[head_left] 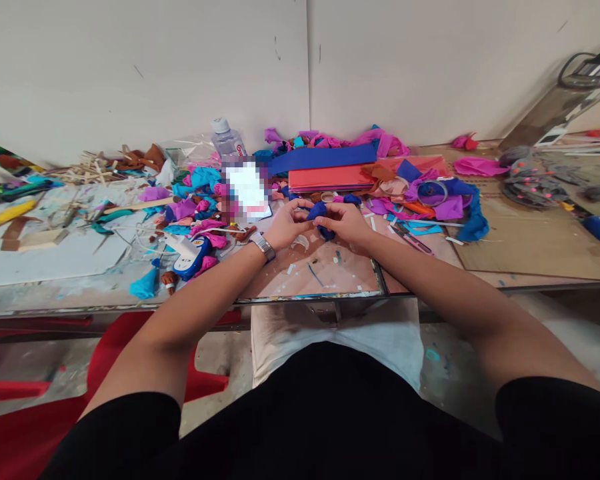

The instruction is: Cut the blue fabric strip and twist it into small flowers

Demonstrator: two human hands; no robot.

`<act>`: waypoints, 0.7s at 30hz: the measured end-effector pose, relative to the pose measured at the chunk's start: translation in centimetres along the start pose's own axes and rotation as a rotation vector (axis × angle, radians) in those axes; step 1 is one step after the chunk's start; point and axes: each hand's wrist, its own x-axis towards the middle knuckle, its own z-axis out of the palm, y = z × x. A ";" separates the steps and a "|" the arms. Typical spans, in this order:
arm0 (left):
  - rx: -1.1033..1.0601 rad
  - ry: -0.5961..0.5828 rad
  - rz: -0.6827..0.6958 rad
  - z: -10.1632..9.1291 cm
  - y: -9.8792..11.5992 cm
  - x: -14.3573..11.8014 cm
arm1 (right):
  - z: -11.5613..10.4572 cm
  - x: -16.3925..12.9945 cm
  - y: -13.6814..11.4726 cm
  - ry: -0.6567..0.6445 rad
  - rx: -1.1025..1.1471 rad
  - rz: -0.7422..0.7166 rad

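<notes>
My left hand [287, 225] and my right hand [347, 221] meet over the worktable [330, 273], both pinching a small piece of dark blue crepe paper [319, 212] between the fingers. A metal watch [263, 246] sits on my left wrist. A phone [247, 190] with a lit, blurred screen leans just left of my hands. Behind my hands lie a red paper sheet [325, 179] and a long blue sheet [323, 159].
Pink, purple and turquoise paper scraps [200, 200] cover the left and back. A glue gun [187, 253], water bottle [227, 140], tape roll [433, 193], wooden sticks [93, 170], cardboard [530, 240] and a red chair [115, 353] surround the spot.
</notes>
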 end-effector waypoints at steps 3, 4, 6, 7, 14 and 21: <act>0.038 -0.033 -0.006 0.0 0.0 -0.2 | 0.0 0.0 -0.2 0.013 -0.014 0.018; 0.052 -0.039 -0.006 0.1 0.0 -0.2 | 0.0 -0.1 -0.2 0.011 -0.025 0.021; 0.080 -0.037 0.002 0.2 0.0 -0.3 | 0.0 -0.1 -0.3 0.008 -0.036 0.029; 0.089 -0.034 0.008 0.2 0.0 -0.3 | 0.0 -0.1 -0.3 0.019 -0.029 0.036; 0.060 -0.004 0.070 0.0 0.2 -0.1 | 0.0 0.1 -0.1 0.039 0.033 0.028; 0.074 0.054 0.070 -0.1 0.5 0.0 | -0.1 0.3 0.4 0.062 0.009 0.047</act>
